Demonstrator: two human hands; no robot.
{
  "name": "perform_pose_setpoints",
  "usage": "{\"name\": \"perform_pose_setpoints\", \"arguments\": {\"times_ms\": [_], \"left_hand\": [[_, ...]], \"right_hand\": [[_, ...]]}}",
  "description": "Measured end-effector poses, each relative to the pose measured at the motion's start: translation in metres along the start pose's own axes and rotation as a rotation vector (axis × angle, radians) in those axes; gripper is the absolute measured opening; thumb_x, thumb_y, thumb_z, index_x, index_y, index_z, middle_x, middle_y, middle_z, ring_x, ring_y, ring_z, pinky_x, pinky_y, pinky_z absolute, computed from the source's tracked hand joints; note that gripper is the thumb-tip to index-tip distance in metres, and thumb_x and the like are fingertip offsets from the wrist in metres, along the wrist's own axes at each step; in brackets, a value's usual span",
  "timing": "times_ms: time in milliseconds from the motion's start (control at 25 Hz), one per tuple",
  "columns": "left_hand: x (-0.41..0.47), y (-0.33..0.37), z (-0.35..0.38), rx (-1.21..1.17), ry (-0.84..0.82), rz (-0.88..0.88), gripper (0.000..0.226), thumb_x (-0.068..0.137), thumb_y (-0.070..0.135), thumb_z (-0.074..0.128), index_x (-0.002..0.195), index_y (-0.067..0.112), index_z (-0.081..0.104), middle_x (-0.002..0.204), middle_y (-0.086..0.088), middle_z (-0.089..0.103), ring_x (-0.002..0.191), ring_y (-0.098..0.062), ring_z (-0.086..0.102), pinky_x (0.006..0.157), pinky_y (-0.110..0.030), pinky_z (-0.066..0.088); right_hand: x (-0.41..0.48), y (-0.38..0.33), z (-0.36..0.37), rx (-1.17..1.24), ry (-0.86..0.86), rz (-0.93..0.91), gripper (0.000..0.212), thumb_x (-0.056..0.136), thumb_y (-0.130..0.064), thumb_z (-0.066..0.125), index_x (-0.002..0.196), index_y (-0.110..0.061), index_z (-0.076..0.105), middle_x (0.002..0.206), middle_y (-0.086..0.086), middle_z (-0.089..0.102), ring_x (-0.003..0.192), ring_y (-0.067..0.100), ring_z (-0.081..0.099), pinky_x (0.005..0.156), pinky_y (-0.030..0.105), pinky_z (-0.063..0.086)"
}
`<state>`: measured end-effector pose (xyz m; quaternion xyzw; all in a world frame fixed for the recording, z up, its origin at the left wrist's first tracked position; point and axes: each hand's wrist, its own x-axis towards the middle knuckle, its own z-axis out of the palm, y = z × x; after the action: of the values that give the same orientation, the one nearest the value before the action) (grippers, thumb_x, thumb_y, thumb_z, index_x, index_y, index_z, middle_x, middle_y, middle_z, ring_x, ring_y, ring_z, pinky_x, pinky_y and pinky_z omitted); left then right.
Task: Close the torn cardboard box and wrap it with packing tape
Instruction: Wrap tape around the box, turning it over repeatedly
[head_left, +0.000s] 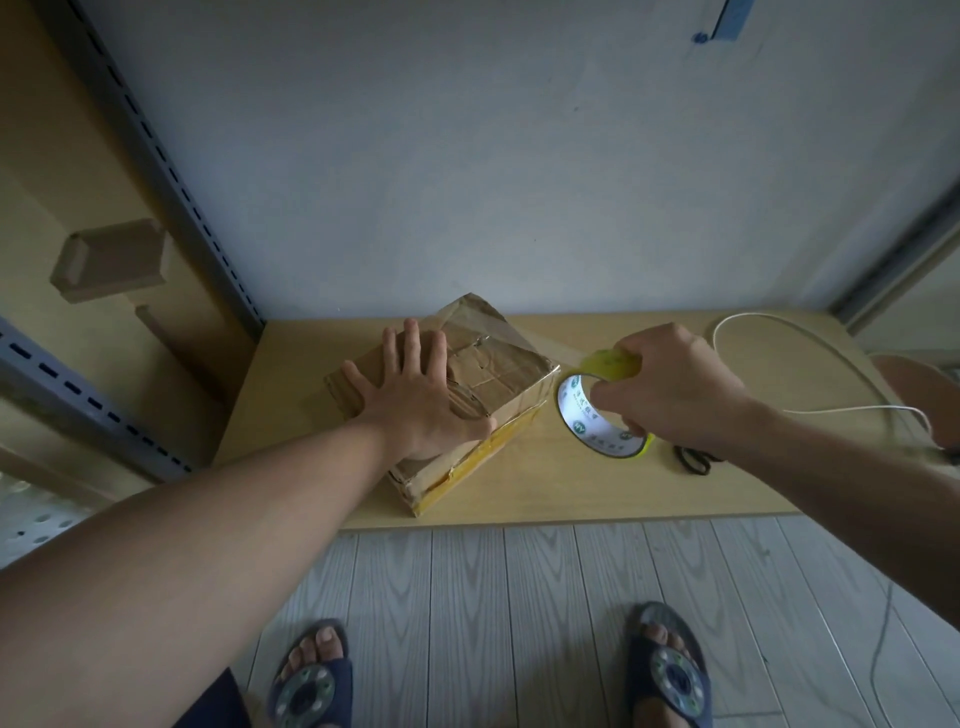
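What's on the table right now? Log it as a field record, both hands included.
box: torn brown cardboard box, flaps closed, on the light wooden table
left: left hand flat, pressing on the box top
right: right hand grips the yellow packing tape roll, right of the box
tape: clear strip runs from the box top to the roll
nearby: black scissors and white cable, on the table right of the roll
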<state>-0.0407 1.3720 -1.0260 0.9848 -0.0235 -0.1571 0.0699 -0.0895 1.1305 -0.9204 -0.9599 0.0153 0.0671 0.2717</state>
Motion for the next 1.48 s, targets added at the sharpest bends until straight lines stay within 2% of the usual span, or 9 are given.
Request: {"name": "perform_pose_setpoints", "arguments": {"times_ms": [120,240,600,800,920,1080,1200,1320,1480], "left_hand": [[0.0,-0.001,-0.003,-0.01,-0.018,0.009,0.14,0.055,0.101,0.035,0.158,0.023,-0.021,0.161,-0.006,-0.037,0.148,-0.032,-0.033,0.109,-0.079,-0.005],[-0.001,0.001,-0.005,-0.003,-0.02,-0.007,0.146,0.048,0.105,0.03,0.157,0.022,-0.021,0.16,-0.006,-0.038,0.149,-0.032,-0.033,0.11,-0.079,-0.005],[0.002,0.002,-0.004,0.018,0.006,-0.01,0.137,0.065,0.093,0.052,0.159,0.021,-0.019,0.16,-0.008,-0.038,0.15,-0.034,-0.029,0.111,-0.079,-0.001],[0.005,0.005,-0.023,0.01,-0.174,-0.066,0.15,0.055,0.087,0.071,0.154,0.032,-0.027,0.156,-0.011,-0.045,0.148,-0.046,-0.026,0.11,-0.079,0.0],[0.009,0.009,-0.031,0.111,-0.17,-0.053,0.145,0.058,0.082,0.073,0.157,0.031,-0.021,0.162,-0.021,-0.029,0.149,-0.054,-0.005,0.111,-0.078,0.016],[0.01,0.007,-0.035,0.107,-0.151,-0.039,0.142,0.056,0.085,0.07,0.159,0.034,-0.013,0.165,-0.023,-0.014,0.147,-0.055,0.017,0.11,-0.075,0.026],[0.016,-0.002,-0.047,-0.067,-0.198,-0.027,0.139,0.05,0.092,0.064,0.16,0.035,0.002,0.165,-0.019,0.016,0.146,-0.043,0.03,0.115,-0.056,0.034],[0.017,-0.012,-0.055,-0.373,-0.304,0.063,0.124,0.045,0.095,0.055,0.153,0.041,0.027,0.146,-0.001,0.051,0.126,-0.026,0.053,0.104,-0.044,0.045],[0.004,-0.023,-0.052,-0.616,-0.431,0.053,0.096,0.057,0.089,0.053,0.138,0.037,0.048,0.119,0.0,0.065,0.101,-0.02,0.064,0.083,-0.035,0.051]], "right_hand": [[-0.005,0.015,0.021,-0.089,-0.051,-0.001,0.016,0.072,-0.024,0.068,0.065,-0.012,0.06,0.057,0.001,0.062,0.055,0.018,0.054,0.044,0.023,0.039],[-0.006,0.032,0.041,-0.125,-0.037,0.005,0.017,0.073,-0.027,0.07,0.067,-0.015,0.059,0.064,0.001,0.06,0.058,0.019,0.053,0.047,0.026,0.038],[-0.002,0.068,0.091,-0.073,-0.067,0.052,0.017,0.073,-0.025,0.066,0.066,-0.013,0.056,0.064,0.003,0.059,0.059,0.02,0.055,0.049,0.027,0.041],[0.003,0.072,0.101,-0.105,-0.09,0.042,0.027,0.074,-0.035,0.071,0.068,-0.015,0.054,0.066,0.001,0.057,0.058,0.018,0.051,0.049,0.026,0.037],[0.005,0.073,0.102,-0.108,-0.111,0.033,0.028,0.075,-0.037,0.071,0.072,-0.015,0.055,0.067,0.0,0.058,0.058,0.018,0.052,0.049,0.026,0.038],[0.003,0.074,0.093,-0.032,-0.03,-0.039,0.028,0.074,-0.033,0.07,0.068,-0.013,0.051,0.059,-0.001,0.052,0.053,0.017,0.046,0.047,0.027,0.036],[0.004,0.065,0.075,0.017,0.106,-0.091,0.029,0.075,-0.028,0.074,0.067,-0.022,0.046,0.057,-0.007,0.05,0.048,0.011,0.043,0.043,0.02,0.032],[0.01,0.054,0.057,0.08,0.256,-0.128,0.025,0.073,-0.019,0.075,0.075,-0.025,0.05,0.057,-0.008,0.051,0.052,0.005,0.046,0.048,0.016,0.037],[0.02,0.036,0.044,0.127,0.307,-0.165,0.018,0.075,-0.013,0.072,0.083,-0.02,0.057,0.062,-0.009,0.053,0.058,0.004,0.049,0.051,0.012,0.038]]}}
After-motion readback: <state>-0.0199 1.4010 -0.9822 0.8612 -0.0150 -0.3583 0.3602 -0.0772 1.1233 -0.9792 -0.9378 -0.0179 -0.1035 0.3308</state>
